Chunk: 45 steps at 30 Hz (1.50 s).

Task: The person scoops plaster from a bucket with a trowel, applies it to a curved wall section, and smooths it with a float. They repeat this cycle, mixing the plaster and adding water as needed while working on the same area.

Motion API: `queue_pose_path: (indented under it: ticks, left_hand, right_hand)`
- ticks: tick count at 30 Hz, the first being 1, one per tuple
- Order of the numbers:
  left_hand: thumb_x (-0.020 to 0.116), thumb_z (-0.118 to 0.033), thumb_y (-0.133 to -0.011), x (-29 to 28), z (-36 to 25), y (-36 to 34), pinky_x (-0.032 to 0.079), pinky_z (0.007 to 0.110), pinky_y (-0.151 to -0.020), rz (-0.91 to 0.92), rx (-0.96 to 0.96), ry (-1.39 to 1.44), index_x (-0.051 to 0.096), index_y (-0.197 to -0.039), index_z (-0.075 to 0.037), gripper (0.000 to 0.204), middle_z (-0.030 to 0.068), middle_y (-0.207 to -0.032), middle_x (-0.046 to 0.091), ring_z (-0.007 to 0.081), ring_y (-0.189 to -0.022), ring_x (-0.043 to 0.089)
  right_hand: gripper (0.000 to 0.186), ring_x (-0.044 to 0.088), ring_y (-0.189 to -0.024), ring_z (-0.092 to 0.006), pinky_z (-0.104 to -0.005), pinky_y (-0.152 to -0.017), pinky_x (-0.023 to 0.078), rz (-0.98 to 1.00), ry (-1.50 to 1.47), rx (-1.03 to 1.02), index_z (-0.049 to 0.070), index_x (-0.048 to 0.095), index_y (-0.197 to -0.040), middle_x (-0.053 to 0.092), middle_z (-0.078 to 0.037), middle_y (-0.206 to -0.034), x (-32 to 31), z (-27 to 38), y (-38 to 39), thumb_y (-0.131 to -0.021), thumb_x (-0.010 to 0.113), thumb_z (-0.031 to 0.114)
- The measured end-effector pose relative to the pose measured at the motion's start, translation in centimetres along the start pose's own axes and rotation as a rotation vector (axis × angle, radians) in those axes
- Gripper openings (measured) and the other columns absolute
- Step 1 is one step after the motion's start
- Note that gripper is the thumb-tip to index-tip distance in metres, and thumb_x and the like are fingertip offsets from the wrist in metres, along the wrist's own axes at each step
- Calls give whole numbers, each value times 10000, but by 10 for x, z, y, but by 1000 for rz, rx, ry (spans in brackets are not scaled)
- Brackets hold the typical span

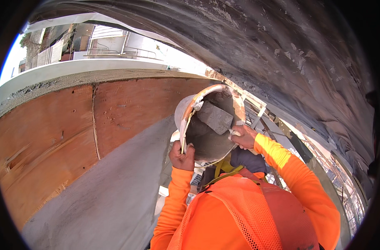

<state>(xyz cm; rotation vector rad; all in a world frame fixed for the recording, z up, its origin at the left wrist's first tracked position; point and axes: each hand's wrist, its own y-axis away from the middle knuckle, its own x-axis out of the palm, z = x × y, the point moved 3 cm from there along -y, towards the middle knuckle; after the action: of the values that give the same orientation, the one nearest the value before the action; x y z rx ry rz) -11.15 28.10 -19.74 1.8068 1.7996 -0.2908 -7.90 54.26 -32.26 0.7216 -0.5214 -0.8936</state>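
I hold a mortar-crusted bucket (204,143) tilted so that its open mouth shows its dirty inside. My left hand (182,156) is closed on the near left of its rim. On the right side of the rim my right hand (245,137) is closed too, beside a whitish lump. A grey block (215,117), rough on its face, lies inside against the far wall. The bucket's handle (217,161) hangs as a thin curved line between the two hands. Both fingertips are partly hidden by the rim.
Orange-brown plywood panels (44,129) meet a grey smooth surface (102,183) at left. Dark sheeting (290,54) hangs over the far right. Metal scaffold bars (344,187) show below at right. Yellow straps (225,167) cross in front of my body. Buildings (110,41) stand beyond the edge.
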Motion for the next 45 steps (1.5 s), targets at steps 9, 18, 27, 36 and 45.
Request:
queue_pose_path:
  ticks: [9,18,27,36,45]
  left_hand:
    - [690,-20,-851,5,77,10,454,271,-583,-111,-357,283,650,-918,-65,90,-40,-766,605,62,-643,521]
    - [695,-17,-846,-22,99,52,447,287,-462,-178,-449,302,576,-830,-80,136,-4,-678,565,111,-508,528]
    - [712,-40,-845,-34,110,60,474,280,-539,-198,-435,371,650,-910,-58,92,-2,-776,639,90,-598,552]
    - [671,-34,-877,-2,82,16,441,279,-472,-62,-368,362,594,-888,-75,89,-1,-702,590,87,-519,513]
    - [687,-49,-869,16,21,1,433,305,-592,5,118,-133,478,-777,-49,229,-7,-686,510,117,-626,451]
  right_hand:
    - [248,564,-612,-118,-294,-551,477,61,-432,-145,11,598,-1072,571,-37,-743,-40,110,89,-843,519,66]
    - [401,559,-724,-136,-312,-693,491,-538,-281,-1402,11,583,-1245,587,-43,-841,-119,377,113,-942,676,256]
    - [400,691,-823,-417,-456,-730,545,-429,470,-1241,40,631,-1184,689,-215,-879,-144,337,98,-790,645,110]
    - [328,646,-897,-482,-547,-806,507,-424,590,-431,14,599,-1087,682,-243,-960,-81,78,80,-864,657,249]
    - [309,650,-550,-220,-406,-567,555,-34,-34,188,-5,660,-1081,667,-107,-690,19,-21,-6,-938,642,269]
